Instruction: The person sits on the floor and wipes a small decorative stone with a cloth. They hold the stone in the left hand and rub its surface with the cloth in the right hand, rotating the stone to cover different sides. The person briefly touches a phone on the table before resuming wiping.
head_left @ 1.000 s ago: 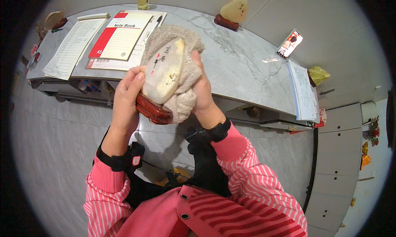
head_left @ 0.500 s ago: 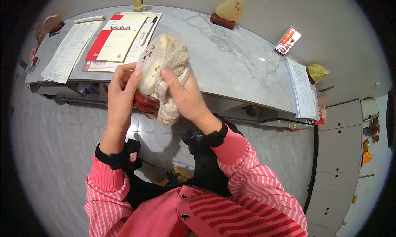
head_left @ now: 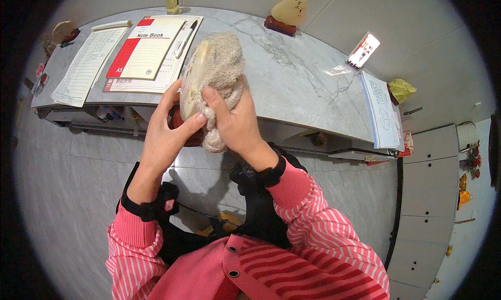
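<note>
Over the desk's front edge I hold a pale decorative stone (head_left: pixel 195 76) on a reddish-brown wooden stand (head_left: pixel 193 138). My left hand (head_left: pixel 169 123) is closed around its lower left side, thumb across the front near the cloth. A beige terry cloth (head_left: pixel 223 62) covers the stone's right side and top. My right hand (head_left: pixel 233 116) grips this cloth and presses it on the stone, with the thumb pointing up. The cloth's lower end hangs bunched beneath my right hand. Most of the stand is hidden behind my left hand.
The grey marbled desk (head_left: pixel 292 91) bears a red-and-white notebook (head_left: pixel 143 49), a pen (head_left: pixel 186 40), written sheets (head_left: pixel 86 65) and a small bottle (head_left: pixel 172 1). Farther right are another stone on a stand (head_left: pixel 288 10), a phone (head_left: pixel 363 51) leaning on the wall, and papers (head_left: pixel 382 112).
The stone has turned, so its lettered face shows less. My left hand has shifted its grip and its thumb has come across toward the cloth. The cloth now reaches higher over the top.
</note>
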Demonstrator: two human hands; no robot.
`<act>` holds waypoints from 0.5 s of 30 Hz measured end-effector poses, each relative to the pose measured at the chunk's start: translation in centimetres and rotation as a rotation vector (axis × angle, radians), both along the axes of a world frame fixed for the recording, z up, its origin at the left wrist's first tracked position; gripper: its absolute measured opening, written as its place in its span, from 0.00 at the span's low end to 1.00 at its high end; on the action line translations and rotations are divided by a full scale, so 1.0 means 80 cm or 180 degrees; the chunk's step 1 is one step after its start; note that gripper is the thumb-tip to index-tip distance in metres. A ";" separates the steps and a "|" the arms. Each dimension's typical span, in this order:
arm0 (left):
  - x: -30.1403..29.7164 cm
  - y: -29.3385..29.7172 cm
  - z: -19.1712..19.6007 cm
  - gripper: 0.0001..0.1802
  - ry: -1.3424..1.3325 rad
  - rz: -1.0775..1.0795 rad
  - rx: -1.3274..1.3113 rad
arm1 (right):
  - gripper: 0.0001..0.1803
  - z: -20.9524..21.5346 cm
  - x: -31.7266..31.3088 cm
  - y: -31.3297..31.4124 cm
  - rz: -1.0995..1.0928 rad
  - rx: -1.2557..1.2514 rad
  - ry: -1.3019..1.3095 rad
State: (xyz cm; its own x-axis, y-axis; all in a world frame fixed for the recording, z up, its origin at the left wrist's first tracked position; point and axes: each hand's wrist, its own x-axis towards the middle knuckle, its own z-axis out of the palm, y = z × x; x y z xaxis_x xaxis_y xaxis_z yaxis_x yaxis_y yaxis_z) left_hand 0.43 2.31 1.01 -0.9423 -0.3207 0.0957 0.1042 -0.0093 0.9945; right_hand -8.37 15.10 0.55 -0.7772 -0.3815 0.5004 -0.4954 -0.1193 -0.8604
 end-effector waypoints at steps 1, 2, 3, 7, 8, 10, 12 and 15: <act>0.000 0.001 -0.002 0.40 -0.0015 -0.0008 0.0102 | 0.26 -0.001 0.000 -0.001 0.0035 -0.0067 0.0011; 0.000 0.000 -0.003 0.40 -0.0016 -0.0035 -0.0007 | 0.26 -0.001 0.000 -0.001 0.0055 -0.0109 0.0032; 0.001 -0.002 -0.004 0.40 -0.0016 -0.0062 -0.0115 | 0.26 -0.001 -0.001 -0.002 0.0061 -0.0143 0.0060; 0.005 -0.007 -0.004 0.37 0.0043 -0.0399 -0.0557 | 0.26 0.004 -0.011 0.004 0.0041 -0.0190 -0.0230; 0.006 -0.008 -0.003 0.36 0.0072 -0.0554 -0.0607 | 0.25 0.006 -0.017 0.007 0.0058 -0.0207 -0.0350; 0.009 -0.008 -0.001 0.35 0.0079 -0.0874 -0.0622 | 0.25 0.008 -0.025 0.012 0.0085 -0.0249 -0.0491; 0.013 -0.005 0.001 0.34 -0.0123 -0.0961 -0.0090 | 0.25 0.008 -0.029 0.015 0.0103 -0.0302 -0.0535; 0.012 -0.004 0.005 0.31 -0.0226 -0.0908 0.0256 | 0.24 0.002 -0.028 0.013 0.0283 -0.0380 -0.0565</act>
State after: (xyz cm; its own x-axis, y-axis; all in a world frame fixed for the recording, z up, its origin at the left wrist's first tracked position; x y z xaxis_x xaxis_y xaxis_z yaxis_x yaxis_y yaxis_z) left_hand 1.42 2.00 1.38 -0.9989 -0.0461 0.0113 0.0162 -0.1070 0.9941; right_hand -10.59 16.15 0.71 -0.8231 -0.3987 0.4045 -0.3205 -0.2620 -0.9103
